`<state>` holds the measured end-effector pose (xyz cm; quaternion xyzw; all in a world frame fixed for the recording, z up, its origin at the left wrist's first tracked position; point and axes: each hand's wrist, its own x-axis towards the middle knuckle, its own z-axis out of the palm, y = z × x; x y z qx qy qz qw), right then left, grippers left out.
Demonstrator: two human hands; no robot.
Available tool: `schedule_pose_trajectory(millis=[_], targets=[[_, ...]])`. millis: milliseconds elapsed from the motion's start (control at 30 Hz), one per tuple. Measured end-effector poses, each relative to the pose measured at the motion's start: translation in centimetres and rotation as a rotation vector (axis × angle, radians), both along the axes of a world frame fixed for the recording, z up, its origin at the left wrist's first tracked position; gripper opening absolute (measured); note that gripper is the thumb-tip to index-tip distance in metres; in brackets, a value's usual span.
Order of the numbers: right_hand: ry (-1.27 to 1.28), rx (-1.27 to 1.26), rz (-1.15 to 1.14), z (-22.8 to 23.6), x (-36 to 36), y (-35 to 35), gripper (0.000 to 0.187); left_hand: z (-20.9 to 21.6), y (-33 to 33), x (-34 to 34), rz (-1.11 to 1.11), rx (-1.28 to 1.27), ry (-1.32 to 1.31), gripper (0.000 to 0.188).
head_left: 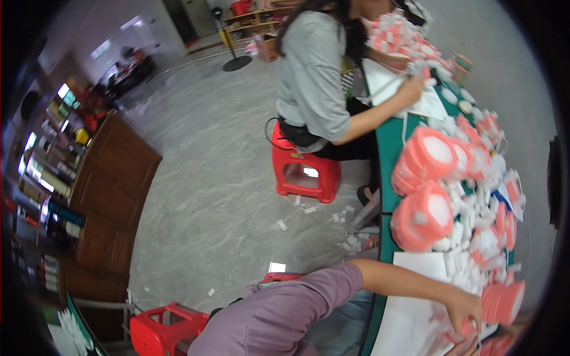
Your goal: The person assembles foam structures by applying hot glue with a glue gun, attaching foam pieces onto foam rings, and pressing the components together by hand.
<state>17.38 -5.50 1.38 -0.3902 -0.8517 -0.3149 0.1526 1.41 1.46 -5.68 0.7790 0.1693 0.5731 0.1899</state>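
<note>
The left hand (463, 310) is bent downward, with its fingers curled and partly closed around a small pink and whitish piece (456, 334). This piece is seen near the lower right edge, above a long white sheet (409, 314); it is blurred, and it cannot be told how firmly it is gripped. The right hand (469, 347) is placed just below and is cut by the picture edge; its opening and its hold cannot be told.

Just beside the hands, a stack of round pink discs (503, 301) is seen. Farther up, two thick pink round bundles with white centres (420, 218) are set on the green tabletop (389, 145), next to a loose heap of small white pieces (460, 222).

Beyond them, a co-worker in a grey top (314, 77) is seated on a red plastic stool (306, 178). White scraps (282, 225) are scattered on the grey marbled floor (202, 178). At the left, a brown wooden cabinet (113, 196) is seen.
</note>
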Motion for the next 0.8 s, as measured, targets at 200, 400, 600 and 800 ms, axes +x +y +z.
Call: schedule_pose_trajectory(millis=[200,400,600,800], targets=[[0.202,0.035,-0.02,1.1,-3.2,-2.0,0.027,1.8,-0.9,-1.4,-0.18,-0.026,0.039,0.04],[0.26,-0.016,0.151,0.1,-1.4,0.2,0.027,1.8,-0.8,-1.4,-0.16,-0.011,0.008,0.029],[0.179,0.057,-0.006,2.0,-3.3,-0.3,0.024,1.5,-0.6,-0.7,-0.08,-0.055,-0.082,0.041],[0.451,-0.535,-0.132,1.1,-1.9,-0.9,0.045,2.7,-2.4,-3.2,-0.047,-0.115,0.059,0.047]])
